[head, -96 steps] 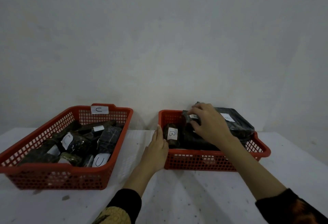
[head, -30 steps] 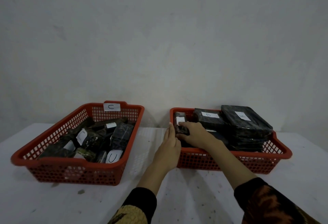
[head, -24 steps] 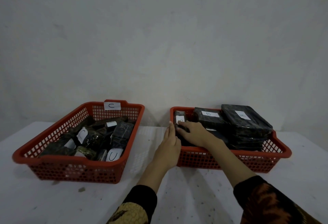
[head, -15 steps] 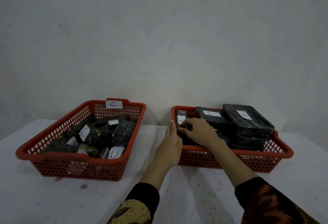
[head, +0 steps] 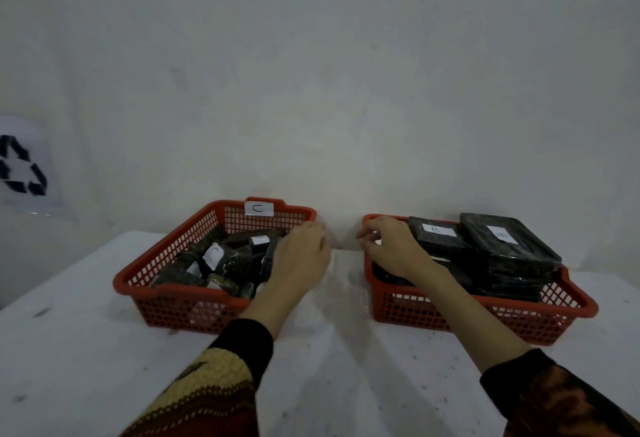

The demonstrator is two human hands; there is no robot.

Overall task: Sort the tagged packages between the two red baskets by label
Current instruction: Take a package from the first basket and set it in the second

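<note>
Left red plastic mesh basket [head: 194, 292] tagged "C"; right red mesh basket [head: 485, 312] holds a black wrapped package [head: 437, 236] marked "B". Left hand [head: 300, 256] hangs relaxed; right hand's [head: 394, 246] grasp is unclear.

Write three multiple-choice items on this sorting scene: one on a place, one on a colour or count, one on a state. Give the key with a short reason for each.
1. Where is the left hand?
A. over the right-hand end of the basket tagged C
B. flat on the table
C. inside the right-hand basket

2. How many baskets stand on the table, and what colour are they?
A. one, blue
B. two, red
C. three, red

3. How do the two top packages in the right-hand basket lie?
A. upright on their ends
B. flat on the stacks, white tags facing up
C. hanging out over the rim

Key: 1 A, the hand hovers over that basket's end, nearest the gap; 2 B, two red mesh baskets sit side by side; 3 B, both lie flat with tags up beside the right hand.
</note>
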